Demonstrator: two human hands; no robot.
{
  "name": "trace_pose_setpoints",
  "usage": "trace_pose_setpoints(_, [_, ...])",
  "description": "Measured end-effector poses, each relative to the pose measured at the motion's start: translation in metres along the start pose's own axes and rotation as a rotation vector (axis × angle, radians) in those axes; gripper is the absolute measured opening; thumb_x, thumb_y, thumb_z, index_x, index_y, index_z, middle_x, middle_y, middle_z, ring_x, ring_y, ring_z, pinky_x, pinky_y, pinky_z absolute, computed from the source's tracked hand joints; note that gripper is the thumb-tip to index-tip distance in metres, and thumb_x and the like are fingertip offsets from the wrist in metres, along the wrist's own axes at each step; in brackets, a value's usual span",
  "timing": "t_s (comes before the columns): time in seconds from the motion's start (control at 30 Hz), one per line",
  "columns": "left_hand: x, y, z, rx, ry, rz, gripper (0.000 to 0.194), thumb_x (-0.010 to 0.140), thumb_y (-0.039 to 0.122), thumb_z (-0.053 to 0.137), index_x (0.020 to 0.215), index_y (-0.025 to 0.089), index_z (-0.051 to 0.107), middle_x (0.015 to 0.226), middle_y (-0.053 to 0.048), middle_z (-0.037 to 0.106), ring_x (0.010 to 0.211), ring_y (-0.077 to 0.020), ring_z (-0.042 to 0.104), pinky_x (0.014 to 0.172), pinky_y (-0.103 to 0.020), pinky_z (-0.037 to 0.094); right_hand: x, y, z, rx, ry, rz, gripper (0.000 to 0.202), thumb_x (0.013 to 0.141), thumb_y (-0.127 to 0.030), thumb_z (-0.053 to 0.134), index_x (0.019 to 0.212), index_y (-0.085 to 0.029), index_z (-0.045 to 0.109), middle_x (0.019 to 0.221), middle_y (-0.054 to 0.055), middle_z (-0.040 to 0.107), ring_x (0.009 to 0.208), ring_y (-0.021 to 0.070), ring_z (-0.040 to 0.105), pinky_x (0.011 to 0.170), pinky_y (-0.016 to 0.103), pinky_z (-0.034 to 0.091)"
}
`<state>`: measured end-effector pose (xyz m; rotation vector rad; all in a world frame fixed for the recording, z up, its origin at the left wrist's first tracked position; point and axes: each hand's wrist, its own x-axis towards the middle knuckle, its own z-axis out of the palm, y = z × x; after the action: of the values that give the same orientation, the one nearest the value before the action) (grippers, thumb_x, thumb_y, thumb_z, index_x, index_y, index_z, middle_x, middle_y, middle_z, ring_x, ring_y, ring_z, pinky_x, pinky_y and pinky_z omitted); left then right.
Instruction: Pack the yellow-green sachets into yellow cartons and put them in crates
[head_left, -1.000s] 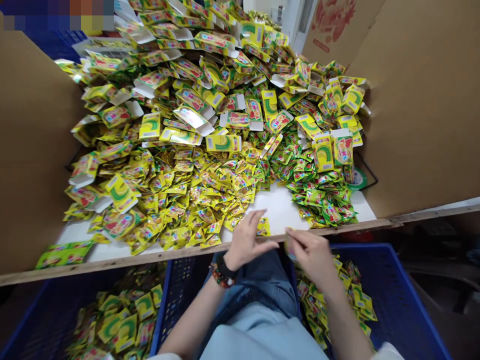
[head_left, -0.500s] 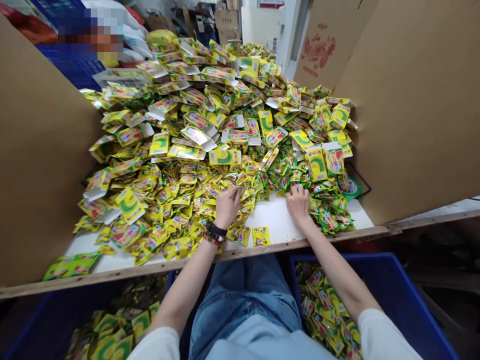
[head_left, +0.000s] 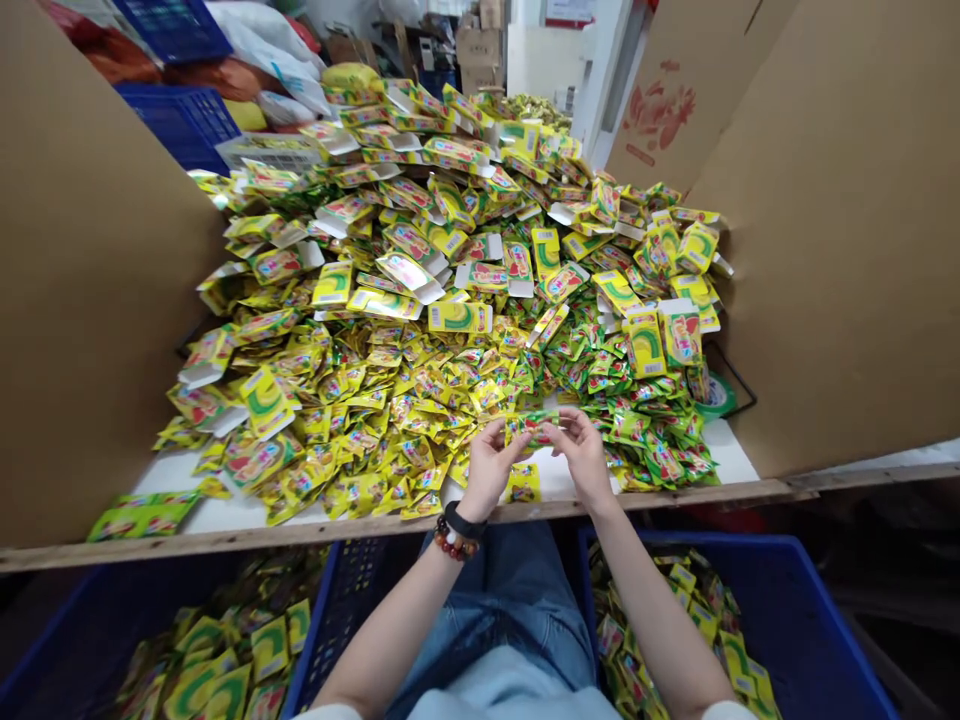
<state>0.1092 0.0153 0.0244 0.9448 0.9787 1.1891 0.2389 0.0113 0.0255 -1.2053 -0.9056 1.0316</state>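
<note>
Near the front edge of the white table, my left hand (head_left: 487,468) pinches the yellow left end of small candy packets (head_left: 531,428). My right hand (head_left: 581,455) grips their green right end, and the two hands are close together. Just beneath them a yellow packet (head_left: 523,484) lies on the table. Loose yellow packets (head_left: 360,440) are heaped to the left of my hands, and green packets (head_left: 660,440) to the right. Behind them rises a pile of small yellow boxes (head_left: 460,317), many with white flaps open.
Tall cardboard walls (head_left: 97,300) (head_left: 840,260) stand at both sides. Below the wooden table edge (head_left: 300,532) are blue crates (head_left: 810,600) holding yellow boxes. A roll of green tape (head_left: 718,397) lies by the right wall. A green packet strip (head_left: 142,516) rests at the front left.
Both hands have come away from the heaps and drawn together near the table's front edge, now with packets held between them. The view has shifted slightly.
</note>
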Motion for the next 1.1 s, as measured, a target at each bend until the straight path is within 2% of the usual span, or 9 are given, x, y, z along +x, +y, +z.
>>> trace_pose_setpoints(0.17, [0.019,0.008,-0.019,0.47,-0.197,0.254,0.03,0.076,0.037,0.073,0.099,0.017,0.072,0.095,-0.008,0.066,0.082,-0.018,0.064,0.073,-0.031,0.055,-0.003,0.002,-0.006,0.174,-0.154,0.19,0.034,0.067,-0.043,0.08,0.086,-0.016,0.072,0.077,0.003,0.074,0.07,0.0177,0.069,0.065,0.031,0.06])
trace_pose_setpoints(0.27, [0.063,0.042,-0.041,0.945,-0.036,0.498,0.024,0.084,0.028,0.063,0.105,0.02,0.071,0.097,-0.008,0.06,0.085,-0.0198,0.059,0.08,-0.037,0.052,-0.002,0.012,-0.016,0.176,-0.034,0.185,0.037,0.06,-0.04,0.085,0.085,-0.016,0.073,0.073,0.003,0.074,0.065,0.018,0.069,0.063,0.032,0.06])
trace_pose_setpoints(0.37, [0.124,0.084,-0.059,1.338,0.191,0.664,0.044,0.082,0.01,0.055,0.125,0.018,0.06,0.121,-0.015,0.055,0.112,-0.0296,0.05,0.093,-0.046,0.045,-0.004,0.019,-0.023,0.168,0.026,0.209,0.041,0.055,-0.04,0.088,0.086,-0.016,0.074,0.071,0.003,0.075,0.06,0.0193,0.07,0.056,0.032,0.06])
trace_pose_setpoints(0.47, [0.17,0.113,-0.066,1.649,0.121,0.691,0.05,0.079,0.003,0.051,0.127,0.013,0.054,0.127,-0.021,0.053,0.121,-0.0351,0.043,0.1,-0.052,0.035,-0.008,0.019,-0.024,0.178,0.04,0.212,0.043,0.055,-0.04,0.088,0.088,-0.017,0.075,0.072,0.003,0.076,0.062,0.0211,0.071,0.057,0.034,0.062])
trace_pose_setpoints(0.57, [0.184,0.12,-0.068,1.792,0.058,0.714,0.039,0.078,0.004,0.049,0.117,0.008,0.056,0.116,-0.023,0.057,0.118,-0.0361,0.046,0.1,-0.052,0.033,-0.012,0.016,-0.025,0.24,0.067,0.228,0.043,0.057,-0.041,0.087,0.091,-0.018,0.075,0.076,0.004,0.076,0.066,0.0218,0.072,0.063,0.037,0.063])
trace_pose_setpoints(0.67, [0.164,0.11,-0.071,1.801,0.038,0.701,0.03,0.077,0.01,0.057,0.107,0.009,0.056,0.107,-0.022,0.06,0.112,-0.0355,0.052,0.095,-0.046,0.039,-0.016,0.008,-0.029,0.269,0.067,0.235,0.045,0.063,-0.045,0.084,0.098,-0.019,0.074,0.082,0.005,0.077,0.072,0.0225,0.073,0.068,0.04,0.062])
trace_pose_setpoints(0.8, [0.108,0.077,-0.071,1.656,-0.107,0.543,0.018,0.082,0.015,0.053,0.1,0.018,0.056,0.086,-0.009,0.064,0.084,-0.0255,0.063,0.076,-0.034,0.047,-0.02,-0.01,-0.029,0.269,0.125,0.16,0.045,0.064,-0.04,0.084,0.103,-0.019,0.074,0.081,0.005,0.076,0.073,0.0206,0.072,0.076,0.041,0.061])
trace_pose_setpoints(0.93, [0.045,0.037,-0.064,1.328,-0.287,0.585,0.039,0.068,-0.001,0.045,0.098,0.022,0.051,0.09,-0.003,0.063,0.087,-0.0198,0.063,0.084,-0.034,0.049,-0.025,-0.03,-0.022,0.243,0.183,0.04,0.035,0.066,-0.038,0.082,0.095,-0.019,0.075,0.081,0.004,0.076,0.073,0.0183,0.07,0.076,0.038,0.06])
trace_pose_setpoints(1.1, [-0.004,0.015,-0.047,1.254,-0.169,0.6,0.06,0.057,0.002,0.049,0.115,0.018,0.045,0.109,-0.012,0.055,0.103,-0.0276,0.055,0.097,-0.048,0.044,-0.036,-0.043,-0.009,0.042,0.07,-0.068,0.024,0.073,-0.037,0.077,0.091,-0.021,0.075,0.083,0.003,0.075,0.073,0.0168,0.069,0.072,0.032,0.059])
